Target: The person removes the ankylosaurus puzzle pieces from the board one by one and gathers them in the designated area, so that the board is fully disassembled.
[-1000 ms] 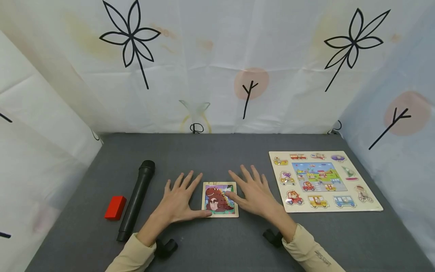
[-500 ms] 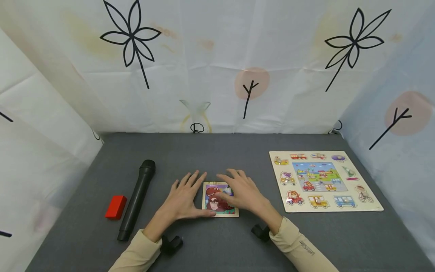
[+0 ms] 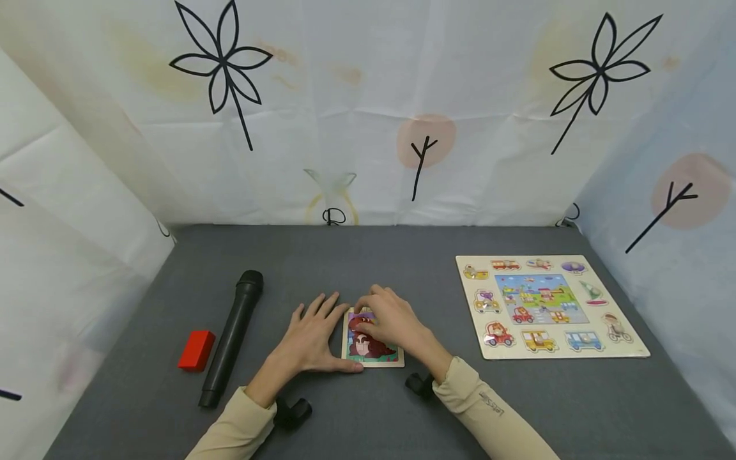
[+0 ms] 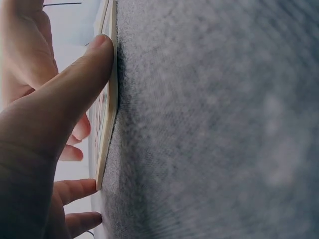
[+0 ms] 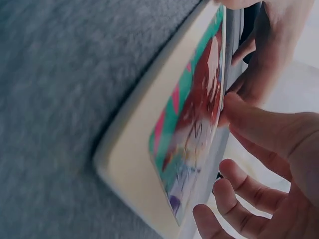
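Grey tabletop (image 3: 368, 259) is backed by leaf-printed white fabric (image 3: 489, 76). Between a black microphone (image 3: 232, 338) and a vehicle puzzle board (image 3: 540, 303), a small dinosaur puzzle (image 3: 370, 349) is flanked by the spread left hand (image 3: 310, 345) and partly covered by the right hand (image 3: 391, 318), fingers bent; whether anything is pinched cannot be told.

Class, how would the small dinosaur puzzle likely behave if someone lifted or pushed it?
The dinosaur puzzle would probably feel stiff, since its pale edge looks straight and board-like. Lying flat on the grey table, it seems likelier to slide than roll. Lines across its picture suggest separate pieces, which might fall out if it were tilted.
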{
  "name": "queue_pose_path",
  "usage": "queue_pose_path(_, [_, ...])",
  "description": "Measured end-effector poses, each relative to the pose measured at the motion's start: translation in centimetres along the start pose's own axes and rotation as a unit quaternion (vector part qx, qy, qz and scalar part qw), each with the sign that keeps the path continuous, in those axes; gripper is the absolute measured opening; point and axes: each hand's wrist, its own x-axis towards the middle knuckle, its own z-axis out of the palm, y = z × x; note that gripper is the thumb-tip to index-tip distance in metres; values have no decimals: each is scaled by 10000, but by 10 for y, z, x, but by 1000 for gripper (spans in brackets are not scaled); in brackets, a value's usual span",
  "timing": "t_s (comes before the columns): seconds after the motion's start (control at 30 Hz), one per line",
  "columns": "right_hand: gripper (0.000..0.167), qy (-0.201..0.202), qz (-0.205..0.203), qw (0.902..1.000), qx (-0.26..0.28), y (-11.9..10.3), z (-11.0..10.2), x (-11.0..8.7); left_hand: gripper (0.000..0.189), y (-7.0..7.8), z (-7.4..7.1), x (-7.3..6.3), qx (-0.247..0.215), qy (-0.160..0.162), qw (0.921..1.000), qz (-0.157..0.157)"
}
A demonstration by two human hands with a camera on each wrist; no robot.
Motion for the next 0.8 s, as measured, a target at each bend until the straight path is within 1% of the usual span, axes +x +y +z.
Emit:
queue_pose_path(0.13, [21, -128, 46, 9999, -26, -1, 4, 5, 115, 0, 0, -1, 38, 31, 10000, 21])
queue_pose_path(0.37, [27, -224, 184, 9996, -69, -2, 6, 9, 114, 0, 1, -1, 52, 34, 10000, 45])
queue_pose_path(0.67, [29, -330, 116, 9992, -207, -3, 4, 9, 114, 0, 1, -1, 158, 51, 9999, 43])
queue_pose_path(0.8, [28, -433, 141, 9989, -146, -3, 3, 9, 114, 0, 1, -1, 131, 18, 9999, 39])
